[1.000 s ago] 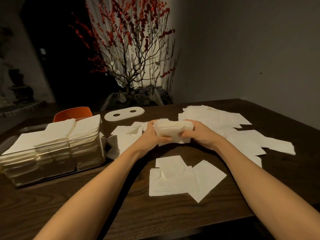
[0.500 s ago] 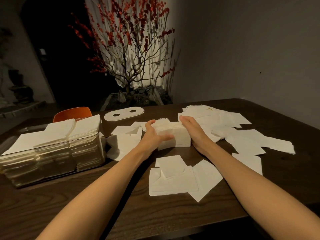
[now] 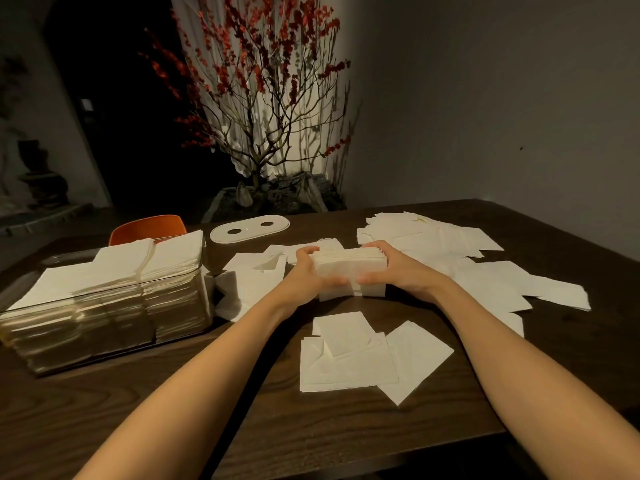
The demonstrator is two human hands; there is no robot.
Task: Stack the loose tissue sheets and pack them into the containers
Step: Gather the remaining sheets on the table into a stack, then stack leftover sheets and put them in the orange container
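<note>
- the left hand (image 3: 304, 271) and the right hand (image 3: 398, 268) both grip one thick tissue stack (image 3: 349, 271), fingers curled over its far edge and thumbs pressed on its near face; the thumbs almost meet.
- whether the stack's bottom edge touches the dark wooden table (image 3: 173, 410) or sits just above it, i cannot tell.
- left of the stack stands a clear container (image 3: 104, 323), packed with tissues that rise above its rim.
- nearer the camera than the stack lies a small pile of loose sheets (image 3: 356, 355), one turned at an angle.
- right of the stack and behind it, more scattered sheets (image 3: 485, 271) cover the table.
- behind the stack, to the left, lies a white oval lid (image 3: 249, 228) with two holes; beyond it, an orange chair back (image 3: 147, 228).
- past the table's far edge stands a red-blossomed tree (image 3: 263, 98).
</note>
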